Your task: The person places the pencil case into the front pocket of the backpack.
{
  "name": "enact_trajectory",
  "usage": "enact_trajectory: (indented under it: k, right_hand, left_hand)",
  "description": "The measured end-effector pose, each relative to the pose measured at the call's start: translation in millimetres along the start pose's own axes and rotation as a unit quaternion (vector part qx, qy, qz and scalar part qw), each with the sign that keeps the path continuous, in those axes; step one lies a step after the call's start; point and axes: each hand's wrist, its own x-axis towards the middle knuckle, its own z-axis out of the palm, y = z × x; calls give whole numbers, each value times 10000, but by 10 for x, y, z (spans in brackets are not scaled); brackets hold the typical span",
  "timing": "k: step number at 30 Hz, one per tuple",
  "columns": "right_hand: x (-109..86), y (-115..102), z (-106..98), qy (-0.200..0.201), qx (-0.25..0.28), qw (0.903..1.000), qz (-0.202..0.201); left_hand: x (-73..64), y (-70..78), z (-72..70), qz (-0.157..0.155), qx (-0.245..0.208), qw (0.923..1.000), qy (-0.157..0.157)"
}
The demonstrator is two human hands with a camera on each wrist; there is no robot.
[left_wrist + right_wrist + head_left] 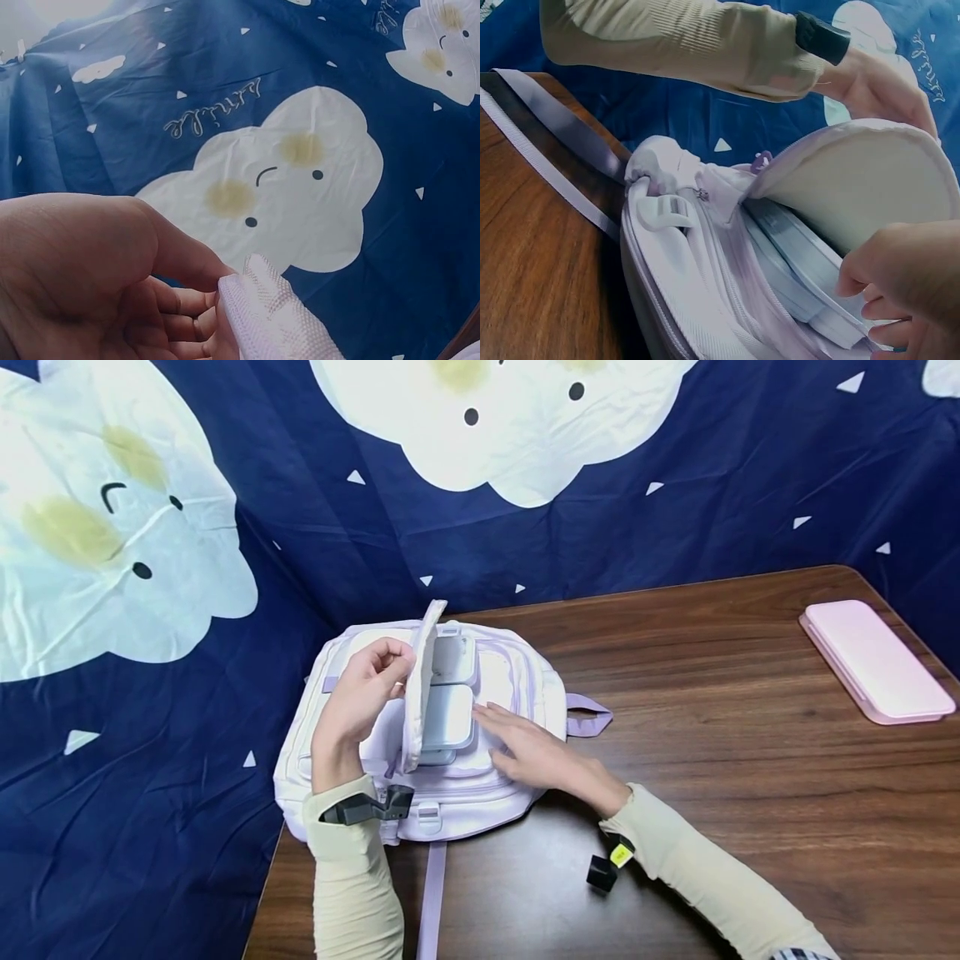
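A white and lilac backpack (472,806) lies on the table with its front pocket flap (422,685) raised. My left hand (367,681) pinches the flap's edge between thumb and fingers; the left wrist view shows this flap edge (259,315) up close. Inside the pocket sit pale blue-grey boxes, one nearer box (448,717) and one farther box (453,658). Part of another lies beneath the nearer one. My right hand (536,752) has its fingers extended beside the nearer box's right edge. Whether they touch it is unclear. In the right wrist view the boxes (802,274) are partly behind that hand.
A pink case (877,662) lies at the table's right end. The wooden table (712,693) extends right of the backpack. A lilac strap (432,893) trails toward the front edge, and a loop (588,715) sticks out right. Blue cloud-print cloth (555,543) hangs behind and left.
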Motion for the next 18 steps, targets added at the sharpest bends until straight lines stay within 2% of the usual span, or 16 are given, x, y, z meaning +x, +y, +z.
enact_trajectory:
  k: [12,18]
  right_hand:
    - [-44,147,-162,995,70,9950,90]
    - [-93,241,-281,1328,236,9908,113]
  left_hand:
    - [-32,1,-13,-27,-50,10000,0]
    - [-46,-8,-23,-18,-30,10000,28]
